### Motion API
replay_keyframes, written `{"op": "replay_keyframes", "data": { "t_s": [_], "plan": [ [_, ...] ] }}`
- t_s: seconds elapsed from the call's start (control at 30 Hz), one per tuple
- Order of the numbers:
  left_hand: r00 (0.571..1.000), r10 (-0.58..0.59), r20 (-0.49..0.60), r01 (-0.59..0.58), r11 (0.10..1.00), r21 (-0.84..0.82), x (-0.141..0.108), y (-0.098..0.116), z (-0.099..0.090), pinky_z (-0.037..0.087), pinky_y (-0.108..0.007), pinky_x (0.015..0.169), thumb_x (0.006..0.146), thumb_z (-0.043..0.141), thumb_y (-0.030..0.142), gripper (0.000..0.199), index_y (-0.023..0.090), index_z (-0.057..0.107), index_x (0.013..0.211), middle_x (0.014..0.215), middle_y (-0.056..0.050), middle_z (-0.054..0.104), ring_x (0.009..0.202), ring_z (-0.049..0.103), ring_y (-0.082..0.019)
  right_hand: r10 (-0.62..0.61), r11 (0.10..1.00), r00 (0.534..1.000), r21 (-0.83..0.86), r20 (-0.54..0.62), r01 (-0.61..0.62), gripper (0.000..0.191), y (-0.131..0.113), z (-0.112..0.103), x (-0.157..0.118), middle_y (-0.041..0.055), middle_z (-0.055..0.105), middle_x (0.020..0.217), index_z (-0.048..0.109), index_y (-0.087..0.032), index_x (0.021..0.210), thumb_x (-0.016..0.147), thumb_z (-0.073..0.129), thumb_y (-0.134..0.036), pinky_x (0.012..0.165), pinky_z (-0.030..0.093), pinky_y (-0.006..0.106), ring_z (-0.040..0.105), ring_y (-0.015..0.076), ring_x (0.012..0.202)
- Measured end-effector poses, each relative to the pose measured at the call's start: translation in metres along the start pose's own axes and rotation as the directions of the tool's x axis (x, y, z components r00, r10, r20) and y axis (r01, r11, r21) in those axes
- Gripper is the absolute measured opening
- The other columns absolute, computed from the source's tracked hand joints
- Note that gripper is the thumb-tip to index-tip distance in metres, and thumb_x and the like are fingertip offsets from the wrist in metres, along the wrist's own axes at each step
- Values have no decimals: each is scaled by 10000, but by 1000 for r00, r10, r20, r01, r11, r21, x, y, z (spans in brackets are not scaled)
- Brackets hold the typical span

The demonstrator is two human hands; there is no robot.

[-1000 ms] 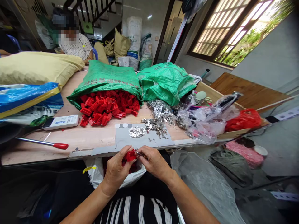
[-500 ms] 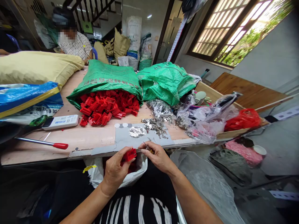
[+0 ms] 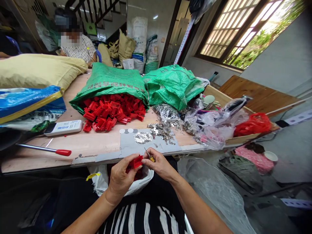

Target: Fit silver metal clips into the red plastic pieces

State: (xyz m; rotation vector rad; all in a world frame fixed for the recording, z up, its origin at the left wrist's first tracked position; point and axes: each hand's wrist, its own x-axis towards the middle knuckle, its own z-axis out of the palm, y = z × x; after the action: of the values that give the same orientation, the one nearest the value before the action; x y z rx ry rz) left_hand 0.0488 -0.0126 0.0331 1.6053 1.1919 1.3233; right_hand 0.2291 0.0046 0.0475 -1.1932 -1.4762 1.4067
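My left hand [image 3: 119, 175] is closed on a red plastic part [image 3: 137, 161], pinched between thumb and fingers just past the table's front edge. Against the part's right side rest the fingertips of my right hand [image 3: 161, 166]. That hand is also closed, holding a yellow-handled awl [image 3: 151, 159] whose thin metal point sticks up and to the left. Whether a small metal piece is pinched in the right fingertips is too small to tell. Below both hands, a white sack [image 3: 147, 177] stands open with more red parts inside.
Red parts [image 3: 109, 112] spill from a green sack [image 3: 117, 74]. Small flat metal pieces [image 3: 143, 137] and metal fittings [image 3: 163, 131] lie on a grey sheet [image 3: 126, 148]. A red-tipped lever [image 3: 63, 152] juts in at left. Plastic bags [image 3: 214, 126] lie right. Another person [image 3: 78, 47] sits across.
My right hand has shifted slightly left, up against the red part. The awl has turned, so its point stands more upright. My left hand keeps its hold in nearly the same place.
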Motion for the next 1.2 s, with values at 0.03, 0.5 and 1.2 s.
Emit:
{"op": "replay_keyframes", "data": {
  "t_s": [0.03,0.5,1.2],
  "plan": [
    [1000,-4,4,4,1000,-8,0,0,0,533,-312,852,700,754,202,332,291,721,1017,1005,-22,756,902,706,-234,7,1000,1000,12,14,-7,358,0,0,0,-56,449,677,487,-189,791,757,698,-476,527,324,199,376,90,589],
    [999,-9,50,7,1000,30,2,-15,2,522,-309,845,733,734,232,291,273,699,1018,1002,-28,752,905,698,-217,25,1000,998,1,59,-25,399,8,5,13,-64,409,674,441,-191,756,740,695,-498,540,313,206,358,90,597],
    [962,38,270,-94,975,200,46,-56,-25,469,-347,923,757,579,70,441,247,603,1160,1086,-53,673,1022,614,-197,-175,701,975,-678,134,219,132,18,16,41,29,662,877,660,-195,964,870,576,-152,743,423,242,600,153,811]
  ]
}}
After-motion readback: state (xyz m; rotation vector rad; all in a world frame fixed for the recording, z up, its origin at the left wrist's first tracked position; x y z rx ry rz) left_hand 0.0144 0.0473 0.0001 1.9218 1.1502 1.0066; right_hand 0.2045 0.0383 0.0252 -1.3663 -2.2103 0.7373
